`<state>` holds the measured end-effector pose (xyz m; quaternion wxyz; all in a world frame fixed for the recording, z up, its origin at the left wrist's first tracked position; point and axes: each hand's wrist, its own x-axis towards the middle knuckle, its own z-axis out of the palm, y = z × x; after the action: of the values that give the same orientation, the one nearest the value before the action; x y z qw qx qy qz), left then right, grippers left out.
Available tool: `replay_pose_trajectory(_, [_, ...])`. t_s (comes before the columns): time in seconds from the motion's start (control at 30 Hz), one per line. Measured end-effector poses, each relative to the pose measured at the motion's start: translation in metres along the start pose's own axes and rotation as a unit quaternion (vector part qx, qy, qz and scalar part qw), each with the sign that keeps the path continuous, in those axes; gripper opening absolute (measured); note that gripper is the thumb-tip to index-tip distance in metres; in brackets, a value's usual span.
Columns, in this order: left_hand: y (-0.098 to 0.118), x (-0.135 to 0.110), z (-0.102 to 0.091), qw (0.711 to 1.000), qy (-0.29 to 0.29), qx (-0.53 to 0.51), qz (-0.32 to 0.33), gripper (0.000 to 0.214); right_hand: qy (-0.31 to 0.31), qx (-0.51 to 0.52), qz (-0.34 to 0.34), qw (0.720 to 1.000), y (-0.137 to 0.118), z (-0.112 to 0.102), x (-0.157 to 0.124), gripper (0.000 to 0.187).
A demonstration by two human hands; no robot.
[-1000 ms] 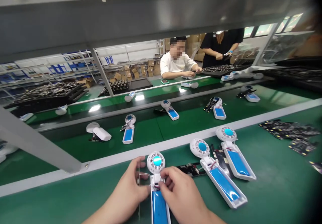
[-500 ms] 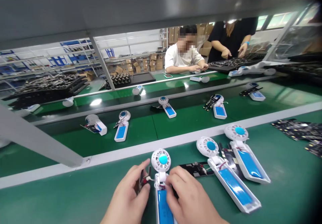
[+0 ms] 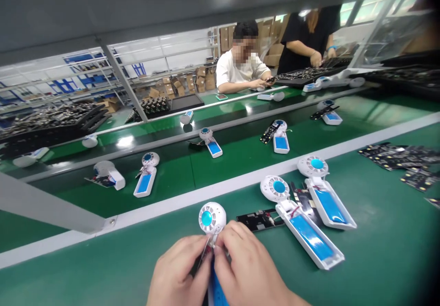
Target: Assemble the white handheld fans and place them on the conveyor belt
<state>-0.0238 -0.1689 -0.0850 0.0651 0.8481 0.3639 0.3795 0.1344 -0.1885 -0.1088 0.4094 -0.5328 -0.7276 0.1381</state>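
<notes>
A white handheld fan [image 3: 212, 218] with a turquoise hub lies in front of me, its handle shell open over a blue battery [image 3: 218, 290]. At its neck my left hand [image 3: 182, 267] is closed on a thin dark circuit board [image 3: 203, 253], held on edge. My right hand [image 3: 249, 262] is closed in a pinch right beside it, fingertips meeting the left ones over the neck. What the right fingertips grip is hidden. To the right lie another opened fan [image 3: 311, 232] and a further opened fan [image 3: 330, 203], with a loose-looking circuit board [image 3: 259, 219] near them.
A green conveyor belt [image 3: 175, 166] carries several opened fans beyond a white rail [image 3: 240, 184]. Circuit boards [image 3: 395, 157] are piled at the right. A metal post [image 3: 51, 200] stands at the left. Across the line, one person [image 3: 240, 67] sits and another [image 3: 309, 44] stands.
My hands have come together at the fan's neck, the right fingertips now against the left ones by the board. The fan head has turned slightly. Belt fans appear farther left; the view has shifted.
</notes>
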Motion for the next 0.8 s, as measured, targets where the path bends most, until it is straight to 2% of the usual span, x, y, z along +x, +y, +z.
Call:
replay_pose_trajectory(0.17, [-0.007,-0.005,0.001,0.996,0.001,0.008,0.09,0.027,-0.038,0.05,0.071,0.995,-0.002,-0.005,0.002,0.016])
replay_pose_trajectory(0.27, [-0.011,-0.008,0.0,0.993,-0.013,0.018,0.119,0.03,-0.064,0.076,0.1,0.99,-0.002,-0.008,0.003,0.016])
replay_pose_trajectory(0.37, [-0.011,-0.008,-0.002,0.991,-0.023,0.021,0.131,0.032,-0.066,0.095,0.108,0.987,-0.001,-0.008,0.003,0.016])
replay_pose_trajectory(0.47, [-0.009,-0.006,-0.004,0.993,-0.023,0.012,0.114,0.034,-0.036,0.084,0.078,0.993,0.0,-0.006,0.002,0.015])
replay_pose_trajectory(0.57, [-0.006,-0.005,-0.005,0.995,-0.018,0.003,0.097,0.032,-0.003,0.051,0.017,0.999,0.001,-0.003,0.001,0.015])
replay_pose_trajectory(0.67, [-0.004,-0.006,-0.006,0.996,-0.019,0.004,0.091,0.029,0.005,0.039,-0.031,0.999,0.002,-0.002,0.0,0.016])
replay_pose_trajectory(0.8, [-0.002,-0.005,-0.004,0.995,-0.01,0.028,0.095,0.027,0.003,0.053,-0.019,0.998,0.004,-0.002,-0.001,0.016])
